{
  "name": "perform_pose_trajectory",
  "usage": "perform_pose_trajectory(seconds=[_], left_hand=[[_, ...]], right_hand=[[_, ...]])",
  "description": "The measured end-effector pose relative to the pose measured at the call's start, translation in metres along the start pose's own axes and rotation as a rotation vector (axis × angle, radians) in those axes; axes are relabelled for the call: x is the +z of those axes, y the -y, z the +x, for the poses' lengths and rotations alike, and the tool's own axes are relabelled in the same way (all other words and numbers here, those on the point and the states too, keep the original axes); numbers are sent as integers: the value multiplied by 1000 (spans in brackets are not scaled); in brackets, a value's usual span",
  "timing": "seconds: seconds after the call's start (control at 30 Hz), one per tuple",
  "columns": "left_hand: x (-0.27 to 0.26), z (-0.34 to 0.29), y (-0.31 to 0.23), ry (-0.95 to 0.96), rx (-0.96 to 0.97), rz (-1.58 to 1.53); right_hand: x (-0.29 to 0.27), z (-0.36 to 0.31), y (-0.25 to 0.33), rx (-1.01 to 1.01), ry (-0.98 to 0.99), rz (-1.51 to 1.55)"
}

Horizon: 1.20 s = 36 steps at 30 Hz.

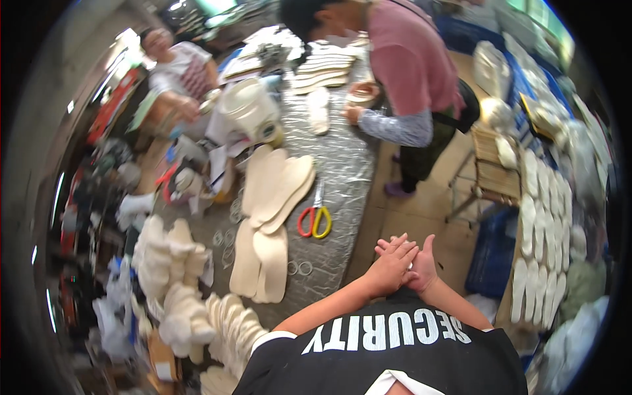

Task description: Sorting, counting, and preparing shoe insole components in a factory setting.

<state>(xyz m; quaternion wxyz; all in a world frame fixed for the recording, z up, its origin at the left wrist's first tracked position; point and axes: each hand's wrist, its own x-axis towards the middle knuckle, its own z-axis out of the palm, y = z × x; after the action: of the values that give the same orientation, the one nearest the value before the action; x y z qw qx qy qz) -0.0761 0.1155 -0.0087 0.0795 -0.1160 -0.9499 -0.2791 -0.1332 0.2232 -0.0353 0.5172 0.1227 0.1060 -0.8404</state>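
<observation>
My left hand lies across the palm of my right hand, in front of my chest and past the table's right edge. The left fingers are stretched out flat. On the right hand the thumb stands apart, while its fingers are partly covered. A small white spot shows between the palms; I cannot make out what it is. Nearest on the table are scissors with one red and one yellow handle loop. Cream insoles lie in overlapping piles left of them, with more insoles just below.
The table has a shiny plastic cover. On it are a white bucket, loose rings and stacked insoles. A co-worker in pink stands across; another person is at left. Insoles cover a board at right, near a stool.
</observation>
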Motion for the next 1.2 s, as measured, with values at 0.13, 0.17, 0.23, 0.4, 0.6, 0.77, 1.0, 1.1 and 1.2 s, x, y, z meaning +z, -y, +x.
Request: perform_pose_trajectory(seconds=[0.13, 0.17, 0.23, 0.4, 0.6, 0.77, 1.0, 1.1, 1.2], left_hand=[[-20, -31, 6, -384, -279, -247], [-24, -40, 12, -496, -304, -214], [-29, -60, 20, -714, -417, -203], [-21, -149, 12, -1241, -968, -636], [12, -196, -47, -1272, -1183, -535], [19, -272, -101, -1493, -1451, -344], [35, -307, -141, -2054, -1594, -329], [20, -285, -132, -2063, -1635, -356], [19, -267, -115, -2083, -1629, -271]], right_hand=[[30, 23, -18, 290, 160, -161], [34, 35, -23, 420, 123, -132], [15, 59, -34, 646, 312, -138], [43, 148, -54, -702, 695, -2251], [51, 260, -62, -206, 925, -3118], [41, 277, -51, -164, 1171, -2940], [42, 252, -73, -424, 869, -2255], [81, 286, -96, -349, 778, -1944], [161, 347, -131, -218, 640, -1674]])
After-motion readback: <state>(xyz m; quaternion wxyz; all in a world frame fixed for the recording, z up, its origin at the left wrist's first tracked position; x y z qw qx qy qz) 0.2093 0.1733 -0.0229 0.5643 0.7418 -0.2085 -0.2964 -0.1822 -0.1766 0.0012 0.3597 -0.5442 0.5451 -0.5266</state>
